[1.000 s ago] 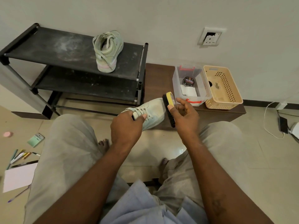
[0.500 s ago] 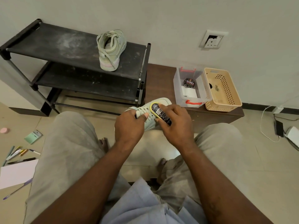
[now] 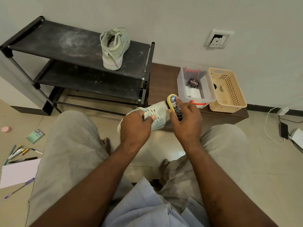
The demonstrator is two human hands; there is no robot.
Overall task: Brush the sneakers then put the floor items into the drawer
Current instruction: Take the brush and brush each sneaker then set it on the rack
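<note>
My left hand (image 3: 136,125) grips a pale green sneaker (image 3: 159,112) at its laces, holding it in the air above my knees. My right hand (image 3: 186,123) holds a yellow-backed shoe brush (image 3: 174,104), pressed on the sneaker's toe end. The second pale green sneaker (image 3: 114,48) stands heel toward me on the top shelf of a black shoe rack (image 3: 68,46). On the floor at the left lie several pens (image 3: 19,153), a white sheet of paper (image 3: 18,172), a green packet (image 3: 34,136) and a small pink disc (image 3: 6,129).
A low brown cabinet (image 3: 164,79) right of the rack carries a clear plastic box (image 3: 208,94) with a polish tin (image 3: 193,82) and a beige basket (image 3: 227,90). A phone on a white cable (image 3: 283,130) lies on the floor at the right. A wall socket (image 3: 217,40) is above.
The brush went from beside the toe onto the top of the sneaker, then slid toward the toe end. My left hand kept its hold on the laces.
</note>
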